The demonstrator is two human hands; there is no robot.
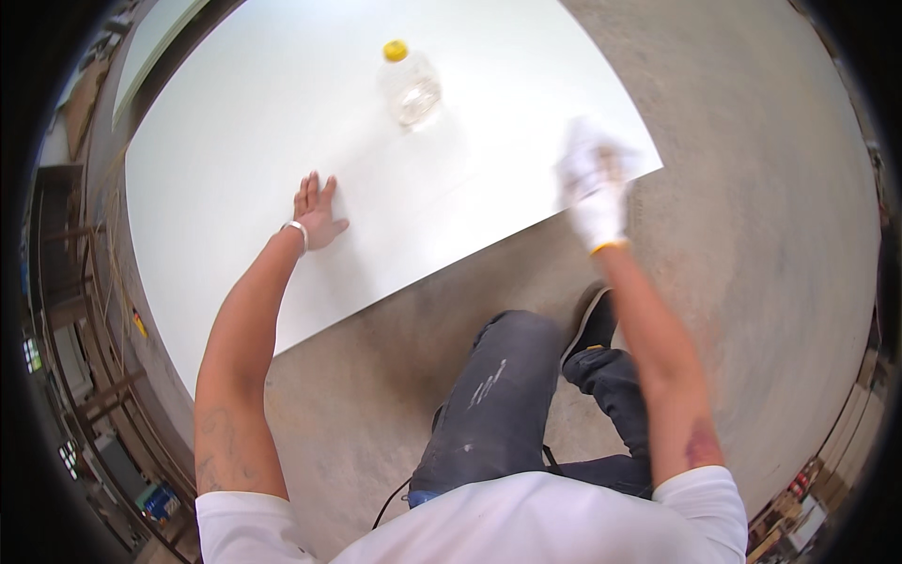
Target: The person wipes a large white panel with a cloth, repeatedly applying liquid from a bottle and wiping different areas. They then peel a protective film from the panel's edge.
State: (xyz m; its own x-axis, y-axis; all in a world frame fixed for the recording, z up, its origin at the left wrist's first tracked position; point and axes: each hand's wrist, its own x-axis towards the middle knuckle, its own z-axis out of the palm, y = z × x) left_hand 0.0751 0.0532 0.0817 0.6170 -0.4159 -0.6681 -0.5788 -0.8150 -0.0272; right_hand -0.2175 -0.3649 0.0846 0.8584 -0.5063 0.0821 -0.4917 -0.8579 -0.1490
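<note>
My bare left hand (319, 211) lies flat on a large white panel (235, 160), fingers apart, with a pale band around the wrist. Over the panel's near right corner is my right hand (606, 193), in a white glove with a yellow-edged cuff. Motion smears its fingers, which seem closed on a bunched white cloth (581, 155). Farther back on the panel is a clear plastic bottle (413, 92) with a yellow cap, some clear liquid showing inside. Neither hand touches it.
Grey concrete floor (752, 216) surrounds the panel, whose near edge runs just ahead of my bent knee (512, 357). A metal rack (85, 376) with assorted items stands at the far left. Stacked boards and clutter (846, 432) line the right rim.
</note>
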